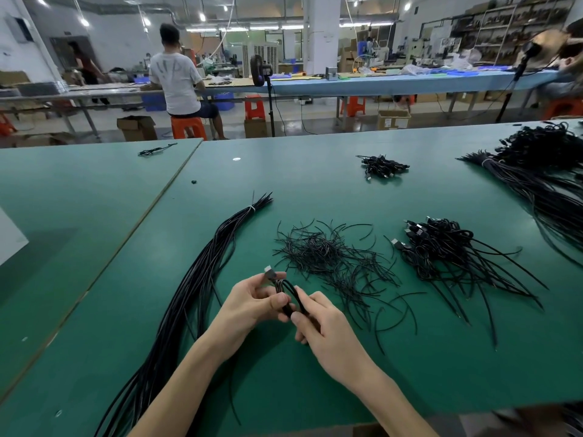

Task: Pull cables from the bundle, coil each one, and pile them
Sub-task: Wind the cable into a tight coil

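Note:
A long bundle of black cables (202,279), tied near its far end with a white tie, runs from the table's near left edge up toward the middle. My left hand (252,302) grips a small coil of black cable (285,290), its plug sticking up past my fingers. My right hand (318,323) pinches the same coil from the right side. Both hands hover just above the green table (315,373). A pile of coiled cables (441,247) with plugs lies to the right.
A heap of thin black twist ties (328,257) lies just beyond my hands. A small pile of coiled cables (383,167) sits farther back, and a large cable bundle (536,171) fills the far right. People sit on orange stools at benches behind.

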Motion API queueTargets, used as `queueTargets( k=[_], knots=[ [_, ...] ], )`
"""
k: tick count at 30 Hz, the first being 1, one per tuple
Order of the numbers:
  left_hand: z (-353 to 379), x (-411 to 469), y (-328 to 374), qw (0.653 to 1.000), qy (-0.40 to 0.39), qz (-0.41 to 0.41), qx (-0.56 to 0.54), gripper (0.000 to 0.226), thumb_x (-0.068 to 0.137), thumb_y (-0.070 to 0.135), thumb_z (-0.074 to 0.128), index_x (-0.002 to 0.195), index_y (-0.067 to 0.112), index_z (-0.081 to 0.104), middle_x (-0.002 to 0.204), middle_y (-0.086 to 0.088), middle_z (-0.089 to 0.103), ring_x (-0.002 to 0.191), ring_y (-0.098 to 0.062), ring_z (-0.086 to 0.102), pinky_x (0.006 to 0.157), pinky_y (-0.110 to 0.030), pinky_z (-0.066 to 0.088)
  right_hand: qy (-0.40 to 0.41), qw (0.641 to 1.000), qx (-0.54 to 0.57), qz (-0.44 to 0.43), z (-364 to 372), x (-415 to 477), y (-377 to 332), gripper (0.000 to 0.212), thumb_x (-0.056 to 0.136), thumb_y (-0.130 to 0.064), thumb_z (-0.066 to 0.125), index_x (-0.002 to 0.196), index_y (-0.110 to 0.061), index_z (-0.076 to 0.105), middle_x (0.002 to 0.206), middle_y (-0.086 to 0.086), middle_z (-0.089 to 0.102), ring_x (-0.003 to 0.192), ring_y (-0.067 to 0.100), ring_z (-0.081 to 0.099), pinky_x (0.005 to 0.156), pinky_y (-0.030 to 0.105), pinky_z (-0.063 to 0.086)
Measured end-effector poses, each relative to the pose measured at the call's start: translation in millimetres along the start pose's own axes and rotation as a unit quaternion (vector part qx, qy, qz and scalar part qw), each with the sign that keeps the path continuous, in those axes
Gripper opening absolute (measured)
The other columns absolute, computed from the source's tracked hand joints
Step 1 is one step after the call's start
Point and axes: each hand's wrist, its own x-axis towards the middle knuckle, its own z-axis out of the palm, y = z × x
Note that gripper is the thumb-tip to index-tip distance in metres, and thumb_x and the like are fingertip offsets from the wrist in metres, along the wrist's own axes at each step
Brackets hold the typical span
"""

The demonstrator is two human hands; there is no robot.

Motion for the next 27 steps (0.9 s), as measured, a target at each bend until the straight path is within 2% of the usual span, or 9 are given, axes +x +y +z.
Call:
queueTargets(
  k=[2, 5, 9, 12, 17, 21, 23, 25, 27],
  knots=[
    [-1.7, -1.5, 1.6, 0.999, -0.036, 0.008, 0.015, 0.048, 0.085, 0.015, 0.082, 0.130, 0.007, 0.068, 0.089, -0.023, 0.061, 0.073, -0.024, 0.065, 0.079, -0.031, 0.057, -0.007, 1.000, -0.003, -0.005, 0.2, -0.6, -0.2, 0.054, 0.108, -0.019, 0.050, 0.159, -0.018, 0.033, 0.104, -0.004, 0.050, 0.081, 0.011, 0.061, 0.080, 0.022, 0.052],
    [-3.0, -2.6, 2.1, 0.998, -0.065, 0.012, 0.023, 0.042, 0.089, 0.016, 0.079, 0.129, 0.010, 0.070, 0.093, -0.014, 0.069, 0.078, -0.025, 0.058, 0.080, -0.030, 0.055, -0.014, 1.000, -0.015, -0.010, 1.3, -0.2, -0.4, 0.053, 0.109, -0.019, 0.047, 0.160, -0.018, 0.031, 0.104, -0.007, 0.048, 0.081, 0.010, 0.059, 0.079, 0.020, 0.049],
    [-3.1, -3.2, 1.5, 0.997, -0.040, 0.031, 0.054, 0.034, 0.091, 0.014, 0.077, 0.124, 0.009, 0.072, 0.096, -0.007, 0.069, 0.079, -0.023, 0.053, 0.077, -0.028, 0.053, -0.023, 0.999, -0.042, -0.015, 3.9, -0.2, -0.9, 0.054, 0.110, -0.024, 0.043, 0.161, -0.018, 0.026, 0.104, -0.010, 0.045, 0.084, 0.013, 0.055, 0.080, 0.026, 0.049],
    [-2.9, -3.7, 1.5, 0.994, -0.021, 0.052, 0.091, 0.031, 0.090, 0.017, 0.078, 0.121, 0.011, 0.074, 0.097, -0.012, 0.070, 0.078, -0.022, 0.056, 0.078, -0.028, 0.053, -0.023, 0.998, -0.056, -0.018, 4.3, -0.1, 0.6, 0.055, 0.111, -0.027, 0.042, 0.162, -0.019, 0.023, 0.102, -0.011, 0.043, 0.083, 0.012, 0.053, 0.082, 0.033, 0.050],
    [2.3, -3.8, 0.4, 0.991, 0.007, 0.079, 0.109, 0.022, 0.085, 0.013, 0.076, 0.106, 0.010, 0.079, 0.103, -0.018, 0.075, 0.091, -0.022, 0.069, 0.083, -0.034, 0.059, -0.028, 0.996, -0.080, -0.022, 7.0, 0.6, 2.5, 0.053, 0.111, -0.033, 0.038, 0.161, -0.021, 0.026, 0.101, -0.017, 0.041, 0.085, 0.006, 0.051, 0.080, 0.027, 0.049],
    [3.0, -3.5, -1.2, 0.986, 0.026, 0.091, 0.135, 0.012, 0.084, 0.011, 0.075, 0.096, 0.010, 0.079, 0.094, -0.025, 0.072, 0.073, -0.026, 0.066, 0.075, -0.035, 0.058, -0.025, 0.988, -0.150, -0.029, 11.7, -0.9, 0.6, 0.041, 0.111, -0.040, 0.032, 0.146, -0.023, 0.043, 0.101, -0.016, 0.038, 0.083, 0.009, 0.054, 0.073, 0.029, 0.049],
    [2.8, -2.9, -2.5, 0.984, 0.031, 0.094, 0.147, 0.011, 0.088, 0.004, 0.074, 0.093, 0.011, 0.079, 0.092, -0.021, 0.074, 0.078, -0.026, 0.068, 0.081, -0.036, 0.059, -0.021, 0.981, -0.190, -0.029, 14.5, -1.6, -1.3, 0.040, 0.109, -0.046, 0.030, 0.140, -0.023, 0.043, 0.101, -0.015, 0.036, 0.078, 0.010, 0.054, 0.066, 0.026, 0.042],
    [3.1, -2.6, -3.3, 0.982, 0.035, 0.095, 0.161, 0.015, 0.089, 0.000, 0.073, 0.092, 0.013, 0.080, 0.093, -0.015, 0.076, 0.088, -0.025, 0.071, 0.090, -0.038, 0.058, -0.015, 0.976, -0.216, -0.026, 16.4, -0.8, -2.5, 0.041, 0.107, -0.052, 0.034, 0.132, -0.022, 0.044, 0.101, -0.012, 0.035, 0.076, 0.010, 0.051, 0.066, 0.024, 0.037],
    [3.9, -3.2, -3.4, 0.982, 0.030, 0.092, 0.163, 0.014, 0.089, -0.001, 0.073, 0.092, 0.012, 0.079, 0.094, -0.014, 0.076, 0.091, -0.025, 0.071, 0.093, -0.039, 0.057, -0.007, 0.967, -0.253, -0.019, 18.0, 0.6, -3.1, 0.039, 0.106, -0.054, 0.035, 0.123, -0.021, 0.046, 0.099, -0.010, 0.035, 0.074, 0.011, 0.046, 0.065, 0.025, 0.034]
  ],
)
